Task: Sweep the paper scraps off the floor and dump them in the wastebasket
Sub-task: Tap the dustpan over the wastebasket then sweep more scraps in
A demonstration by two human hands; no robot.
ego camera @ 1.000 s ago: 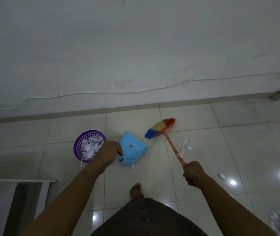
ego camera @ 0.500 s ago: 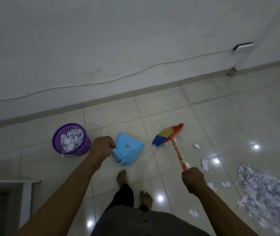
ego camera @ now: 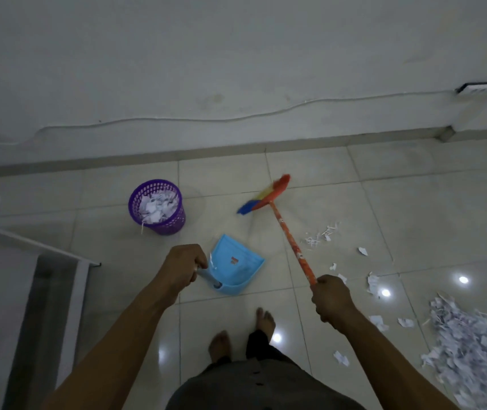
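My left hand (ego camera: 183, 265) grips the handle of a light blue dustpan (ego camera: 234, 266), which looks empty apart from a small mark. My right hand (ego camera: 330, 297) grips the orange stick of a broom (ego camera: 291, 241); its red, yellow and blue bristles hover over the tiles ahead. A purple mesh wastebasket (ego camera: 157, 206), partly filled with white paper, stands on the floor to the left of the broom head. A big heap of paper scraps (ego camera: 470, 347) lies at the right edge, and loose scraps (ego camera: 322, 235) are scattered to the right of the broom stick.
My bare feet (ego camera: 242, 332) stand on glossy beige tiles. A white wall with a thin cable (ego camera: 236, 118) and a socket (ego camera: 476, 87) runs across the back. A white and grey furniture edge (ego camera: 44, 279) fills the lower left.
The view has swung back left and lower: the wastebasket now sits nearer the middle, the broom head points further forward, and the dustpan stays in my left hand.
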